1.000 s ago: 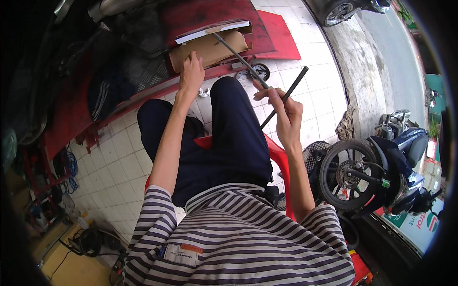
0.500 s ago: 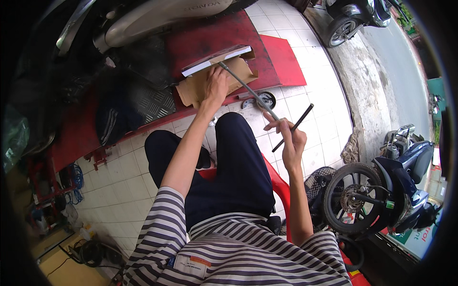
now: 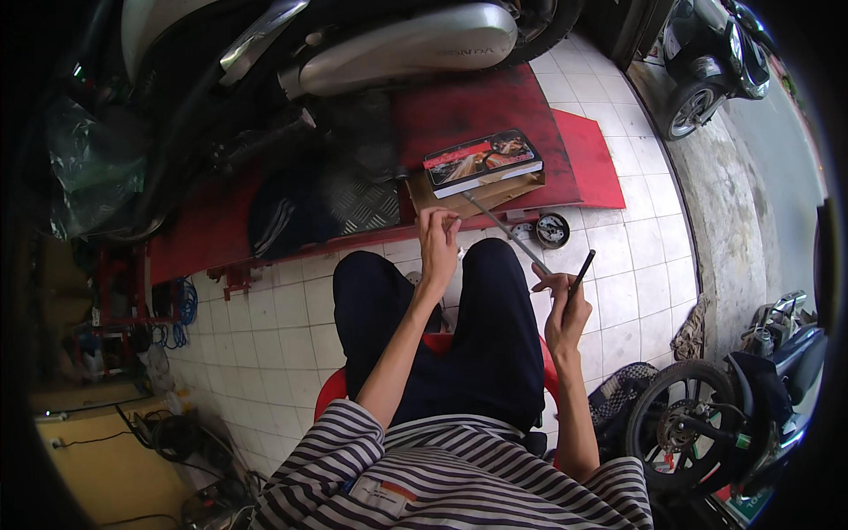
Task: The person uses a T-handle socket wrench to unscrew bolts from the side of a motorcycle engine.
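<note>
My right hand (image 3: 568, 320) is closed around a T-handle wrench (image 3: 505, 230). Its long grey shaft slants away to the left, its tip at the near edge of a box, and the black crossbar (image 3: 582, 272) sticks up past my fingers. The box (image 3: 484, 159), with a dark, red and orange printed top and white side, lies on the red platform over brown cardboard (image 3: 508, 190). My left hand (image 3: 437, 246) is off the box, just nearer to me, above my knees. Its fingers are curled in a pinch; whether anything small is between them is hidden.
A red platform (image 3: 565, 163) carries a motorbike with a silver cover (image 3: 415, 49). A round drum-like part (image 3: 553, 230) sits on the white tiles (image 3: 645, 225) beside it. Another motorbike's wheel (image 3: 680, 424) stands at the right. Blue hose (image 3: 187, 300) hangs at the left.
My left hand has drawn back from the box toward me. The box's printed part, tilted up before, now lies flatter over the cardboard. The view has shifted; the wrench stays in my right hand.
</note>
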`<state>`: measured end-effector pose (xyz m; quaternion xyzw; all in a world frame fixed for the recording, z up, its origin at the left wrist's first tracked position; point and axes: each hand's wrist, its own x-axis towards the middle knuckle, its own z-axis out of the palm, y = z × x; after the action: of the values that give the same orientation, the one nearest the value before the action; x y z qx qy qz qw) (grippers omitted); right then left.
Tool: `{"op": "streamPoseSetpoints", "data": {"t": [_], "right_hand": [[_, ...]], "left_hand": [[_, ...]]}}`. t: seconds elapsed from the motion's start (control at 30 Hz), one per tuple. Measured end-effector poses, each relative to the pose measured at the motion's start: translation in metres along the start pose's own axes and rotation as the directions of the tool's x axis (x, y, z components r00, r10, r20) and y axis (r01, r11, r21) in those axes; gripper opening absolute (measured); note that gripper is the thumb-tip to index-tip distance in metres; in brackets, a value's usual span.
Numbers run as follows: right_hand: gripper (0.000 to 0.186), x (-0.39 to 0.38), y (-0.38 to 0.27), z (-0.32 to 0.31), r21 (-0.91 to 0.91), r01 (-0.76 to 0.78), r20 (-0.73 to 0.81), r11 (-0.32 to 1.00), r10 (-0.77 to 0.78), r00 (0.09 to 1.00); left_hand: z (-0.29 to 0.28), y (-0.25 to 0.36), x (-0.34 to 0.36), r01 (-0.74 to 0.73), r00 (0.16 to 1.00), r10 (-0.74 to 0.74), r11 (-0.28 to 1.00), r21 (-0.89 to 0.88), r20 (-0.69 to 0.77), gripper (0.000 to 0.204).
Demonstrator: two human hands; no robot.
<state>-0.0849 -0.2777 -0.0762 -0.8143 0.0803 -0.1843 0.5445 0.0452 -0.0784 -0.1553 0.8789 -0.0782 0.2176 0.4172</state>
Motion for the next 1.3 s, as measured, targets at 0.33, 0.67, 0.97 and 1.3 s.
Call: {"op": "streamPoseSetpoints", "data": {"t": [0.33, 0.67, 0.97, 1.3], "right_hand": [[0.018, -0.01, 0.006, 0.014, -0.163, -0.063, 0.102, 0.985, 0.081, 0.991], [0.017, -0.005, 0.055, 0.009, -0.038, -0.068, 0.183, 0.997, 0.074, 0.98], [0.015, -0.004, 0.019, 0.021, -0.136, 0.01, 0.043, 0.991, -0.004, 0.999], [0.011, 0.085, -0.084, 0.054, -0.387, 0.52, 0.153, 0.762, -0.503, 0.851]], "left_hand": [[-0.144, 0.013, -0.144, 0.49, 0.841, -0.54, 0.743, -0.456, 0.025, 0.014], [-0.175, 0.032, -0.156, 0.458, 0.847, -0.529, 0.67, -0.584, 0.056, 0.027], [-0.176, -0.015, -0.091, 0.448, 0.894, -0.401, 0.768, -0.458, 0.202, 0.019], [-0.14, -0.083, -0.033, 0.488, 0.863, -0.365, 0.431, -0.759, 0.349, 0.028]]}}
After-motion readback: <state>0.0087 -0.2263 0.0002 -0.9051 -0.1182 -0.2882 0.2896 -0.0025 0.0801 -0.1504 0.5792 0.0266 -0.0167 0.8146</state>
